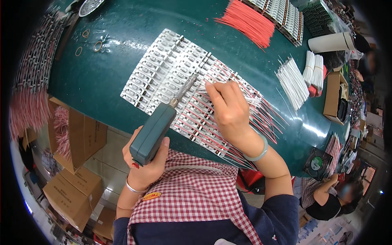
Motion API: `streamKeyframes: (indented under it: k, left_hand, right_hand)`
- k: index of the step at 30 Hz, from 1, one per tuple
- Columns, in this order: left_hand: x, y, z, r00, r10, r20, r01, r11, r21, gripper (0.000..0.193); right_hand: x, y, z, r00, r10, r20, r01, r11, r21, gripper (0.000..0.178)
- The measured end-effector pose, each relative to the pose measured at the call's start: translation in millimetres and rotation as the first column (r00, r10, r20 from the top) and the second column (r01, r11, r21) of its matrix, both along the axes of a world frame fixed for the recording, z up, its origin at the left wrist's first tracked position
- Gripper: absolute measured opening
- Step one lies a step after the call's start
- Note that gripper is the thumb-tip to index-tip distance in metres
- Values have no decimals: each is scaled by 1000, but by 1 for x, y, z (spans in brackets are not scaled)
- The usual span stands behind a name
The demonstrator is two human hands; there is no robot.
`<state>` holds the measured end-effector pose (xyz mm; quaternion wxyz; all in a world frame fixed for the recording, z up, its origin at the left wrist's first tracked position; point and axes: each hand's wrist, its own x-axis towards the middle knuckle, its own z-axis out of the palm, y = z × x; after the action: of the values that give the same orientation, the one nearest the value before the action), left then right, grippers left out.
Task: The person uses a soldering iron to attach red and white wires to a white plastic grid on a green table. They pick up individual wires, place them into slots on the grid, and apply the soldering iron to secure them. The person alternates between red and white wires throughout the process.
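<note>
My left hand (148, 169) is wrapped round the handle of a dark green soldering gun (152, 132). The gun's metal tip points up and right, over a panel of small white-and-silver parts (157, 67) set in slanting rows. Close to the tip, my right hand (232, 108) pinches thin white wire (254, 100) with thumb and forefinger; the exact number of strands is hidden by the fingers. Red and white wires (267, 122) run from the panel's right-hand rows out past my right wrist. Its left rows carry no wires.
Loose red wires (247, 24) lie at the far edge beside another parts panel (281, 16). White wires (293, 83), a cardboard box (335, 98) and a small fan (317, 162) are on the right. Rubber bands (98, 46) lie far left. A co-worker (326, 200) sits lower right.
</note>
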<state>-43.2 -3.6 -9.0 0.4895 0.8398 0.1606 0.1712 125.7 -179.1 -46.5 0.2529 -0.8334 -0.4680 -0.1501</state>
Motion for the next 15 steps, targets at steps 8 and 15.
streamKeyframes:
  k: [8,15]
  left_hand:
    - [-1,-2,-3,1000,-14,7,15,998,-65,18]
    - [-1,-3,-6,999,-32,10,32,999,11,18]
  right_hand:
    - [-1,3,-2,1000,11,23,-11,1000,-5,35]
    - [-2,5,-2,999,4,37,-2,999,-33,31]
